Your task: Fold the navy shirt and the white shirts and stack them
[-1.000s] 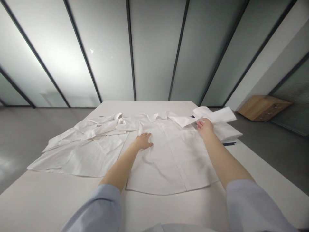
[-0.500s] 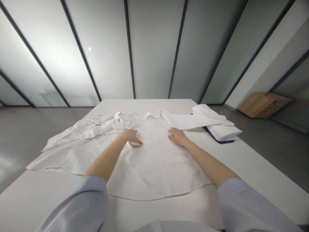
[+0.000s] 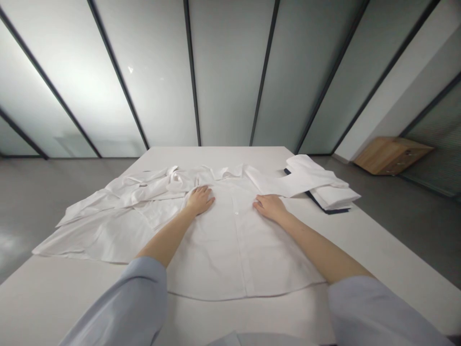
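A white button-up shirt (image 3: 219, 259) lies front up and spread on the table, collar away from me and hem toward me. My left hand (image 3: 200, 199) rests on its upper left side, palm down with the fingers stretched out. On the shirt's upper right side lies my right hand (image 3: 271, 207), fingers extended and slightly bent against the cloth. One sleeve (image 3: 288, 185) reaches right toward a folded stack. More rumpled white garments (image 3: 111, 216) lie to the left, and where they meet the shirt's left edge is hard to tell.
At the right edge of the white table (image 3: 374, 254) sits a stack of folded white cloth (image 3: 324, 185) with a dark blue piece (image 3: 336, 211) beneath it. A wooden cabinet (image 3: 391, 154) stands on the floor at the right. Frosted glass panels (image 3: 226, 72) line the back.
My left hand has turned palm down and flattened onto the shirt, slightly farther from me. My right hand has shifted slightly right and nearer. The shirt and its right sleeve have moved a little.
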`<action>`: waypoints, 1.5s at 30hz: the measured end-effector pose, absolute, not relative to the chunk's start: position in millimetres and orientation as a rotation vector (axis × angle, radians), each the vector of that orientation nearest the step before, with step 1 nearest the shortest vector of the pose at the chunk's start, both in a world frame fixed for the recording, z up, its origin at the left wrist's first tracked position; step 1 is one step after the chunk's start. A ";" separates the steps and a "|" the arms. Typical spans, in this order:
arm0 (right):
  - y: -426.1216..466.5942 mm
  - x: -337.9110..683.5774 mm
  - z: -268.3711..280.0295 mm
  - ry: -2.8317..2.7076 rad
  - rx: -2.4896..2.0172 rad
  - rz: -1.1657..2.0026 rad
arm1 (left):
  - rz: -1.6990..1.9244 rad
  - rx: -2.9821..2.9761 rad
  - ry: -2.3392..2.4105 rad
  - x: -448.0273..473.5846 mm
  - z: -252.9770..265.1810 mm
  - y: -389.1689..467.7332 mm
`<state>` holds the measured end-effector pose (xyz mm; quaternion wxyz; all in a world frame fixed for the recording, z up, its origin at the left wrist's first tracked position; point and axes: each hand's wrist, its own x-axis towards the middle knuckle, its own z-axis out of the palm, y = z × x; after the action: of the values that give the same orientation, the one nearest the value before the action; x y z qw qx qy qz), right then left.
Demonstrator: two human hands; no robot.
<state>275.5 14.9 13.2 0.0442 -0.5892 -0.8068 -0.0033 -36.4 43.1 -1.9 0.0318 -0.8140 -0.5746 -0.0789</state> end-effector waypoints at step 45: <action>121.1 236.7 13.2 -1.812 -1.727 0.822 | -0.674 -2.743 -2.115 -5.4 10.7 102.5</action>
<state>236.7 121.1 13.2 0.2509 -0.6347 -0.6657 0.3019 -5.4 102.5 10.7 -0.1924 -0.7629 -0.5881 -0.1873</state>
